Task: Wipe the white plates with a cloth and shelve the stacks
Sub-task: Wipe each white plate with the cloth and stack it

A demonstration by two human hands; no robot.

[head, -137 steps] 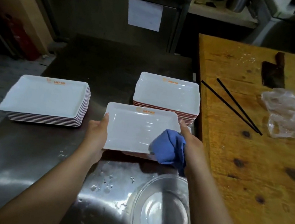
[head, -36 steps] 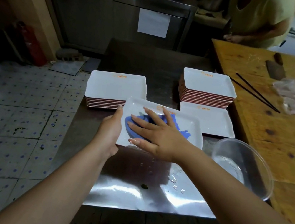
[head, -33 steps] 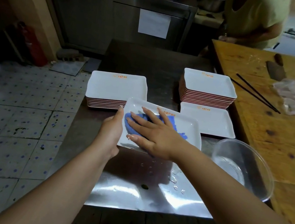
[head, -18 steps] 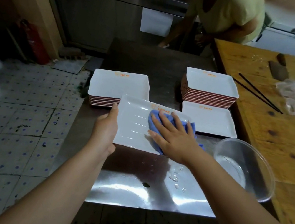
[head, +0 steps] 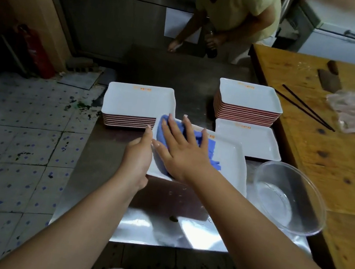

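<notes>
A white rectangular plate (head: pixel 230 164) is held just above the steel table (head: pixel 105 169). My left hand (head: pixel 138 158) grips its left edge, thumb on the rim. My right hand (head: pixel 183 151) lies flat with spread fingers and presses a blue cloth (head: pixel 212 149) onto the plate's left half. One stack of white plates (head: pixel 138 102) stands behind on the left, a taller stack (head: pixel 249 97) at the back right. A single plate (head: pixel 250 139) lies in front of that taller stack.
A clear plastic bowl (head: pixel 288 197) with a little water sits at the table's right edge. The wooden table (head: pixel 342 166) on the right carries black chopsticks (head: pixel 307 108), a cleaver (head: pixel 328 77) and a crumpled plastic bag (head: pixel 354 112). A person in a yellow shirt (head: pixel 237 8) bends over the far end.
My right hand has slid the cloth from the plate's middle to its left half. The person at the far end has come further into view.
</notes>
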